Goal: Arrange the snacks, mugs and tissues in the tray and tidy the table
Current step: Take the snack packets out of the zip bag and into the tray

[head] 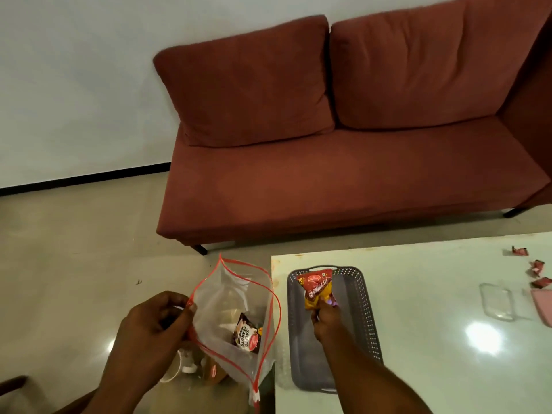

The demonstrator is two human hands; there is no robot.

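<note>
Over the grey tray (369,321), right hand (324,321) pinching a snack packet (315,289); left hand (155,327) gripping zip bag (236,318).

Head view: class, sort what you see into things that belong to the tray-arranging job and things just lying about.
Job: grey tray; yellow snack packet in right hand; zip bag in left hand; peanuts packet.

Lying about: red sofa; clear lid.

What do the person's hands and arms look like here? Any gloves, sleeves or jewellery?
Both are bare. The left hand and right hand wear no gloves, and no rings, watch or bracelet show. Both forearms are uncovered as far as the frame's bottom edge, with no sleeve in view. No markings are visible on them.
</note>
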